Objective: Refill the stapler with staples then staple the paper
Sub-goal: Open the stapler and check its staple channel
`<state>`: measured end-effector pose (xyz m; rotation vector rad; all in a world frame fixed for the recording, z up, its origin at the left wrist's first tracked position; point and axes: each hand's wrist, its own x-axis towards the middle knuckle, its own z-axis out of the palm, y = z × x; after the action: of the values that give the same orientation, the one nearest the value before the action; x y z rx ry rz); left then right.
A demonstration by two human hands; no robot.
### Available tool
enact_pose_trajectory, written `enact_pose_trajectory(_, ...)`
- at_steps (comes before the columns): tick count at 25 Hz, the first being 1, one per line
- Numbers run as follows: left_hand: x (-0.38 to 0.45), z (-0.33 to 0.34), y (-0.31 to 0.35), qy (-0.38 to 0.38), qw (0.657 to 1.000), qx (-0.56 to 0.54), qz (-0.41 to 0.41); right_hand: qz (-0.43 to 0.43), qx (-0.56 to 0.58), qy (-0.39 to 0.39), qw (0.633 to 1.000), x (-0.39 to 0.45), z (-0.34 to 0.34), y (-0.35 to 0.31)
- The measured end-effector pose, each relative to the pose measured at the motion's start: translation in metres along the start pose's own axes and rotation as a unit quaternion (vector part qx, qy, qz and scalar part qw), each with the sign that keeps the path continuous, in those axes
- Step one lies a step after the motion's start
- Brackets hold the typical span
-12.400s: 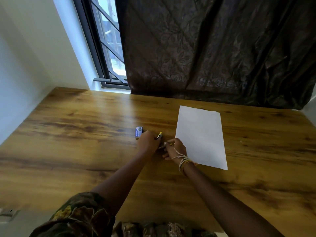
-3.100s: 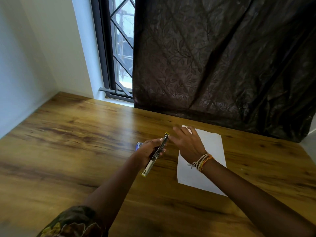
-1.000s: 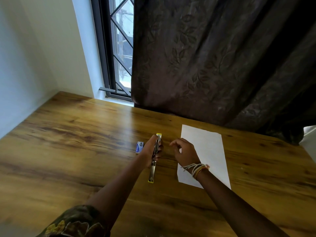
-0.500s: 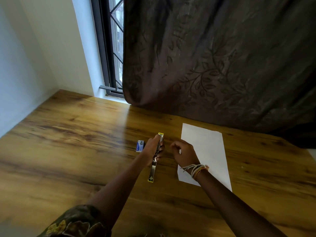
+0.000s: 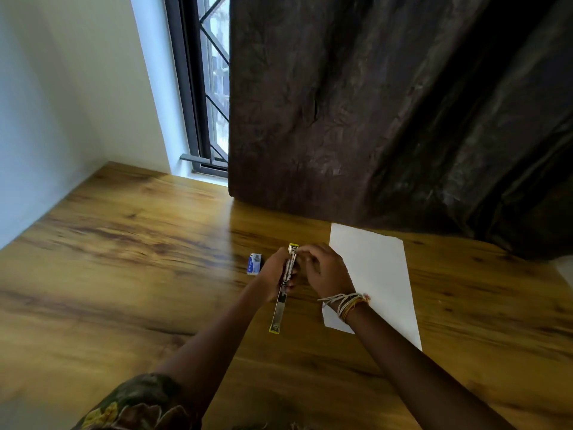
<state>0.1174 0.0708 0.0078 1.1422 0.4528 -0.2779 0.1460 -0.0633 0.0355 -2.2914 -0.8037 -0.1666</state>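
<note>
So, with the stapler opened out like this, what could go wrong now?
The stapler lies open in the left hand, and the right hand has its fingers at the far end: a small slip could scatter staples or pinch a finger. The paper lies loose beside the right wrist, so the arm may push it.

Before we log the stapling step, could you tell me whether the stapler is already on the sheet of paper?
No, the stapler is held by the left hand over bare table, left of the paper.
</note>
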Motion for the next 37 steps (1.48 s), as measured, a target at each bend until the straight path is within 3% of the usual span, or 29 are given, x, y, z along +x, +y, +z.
enact_pose_trajectory(7,-0.001,-0.003,0.0,-0.005,1.0,-0.021,0.012,-0.052,-0.121,-0.017,0.991,0.003,-0.005,-0.008)
enact_pose_trajectory(13,0.002,-0.006,-0.001,-0.036,0.994,-0.067,0.081,0.028,-0.082,-0.034,0.996,0.002,0.004,-0.021)
enact_pose_trajectory(17,0.002,-0.008,0.001,-0.038,0.992,-0.075,0.098,-0.035,-0.175,-0.048,0.983,-0.001,0.002,-0.023)
enact_pose_trajectory(21,-0.002,-0.008,0.003,-0.047,0.991,-0.072,0.099,-0.047,-0.262,-0.053,0.962,0.004,-0.006,-0.024)
enact_pose_trajectory(27,-0.001,-0.007,0.0,-0.026,0.994,-0.065,0.087,-0.005,-0.163,0.044,0.986,0.002,-0.008,-0.033)
enact_pose_trajectory(32,-0.003,-0.008,0.003,-0.03,0.993,-0.07,0.092,0.002,-0.195,0.01,0.981,-0.006,0.003,-0.028)
enact_pose_trajectory(35,-0.004,-0.009,0.002,-0.023,0.993,-0.071,0.093,0.035,-0.122,0.054,0.99,-0.005,0.007,-0.03)
enact_pose_trajectory(37,-0.005,-0.009,0.002,-0.022,0.993,-0.075,0.091,0.034,-0.135,0.046,0.989,-0.003,0.009,-0.033)
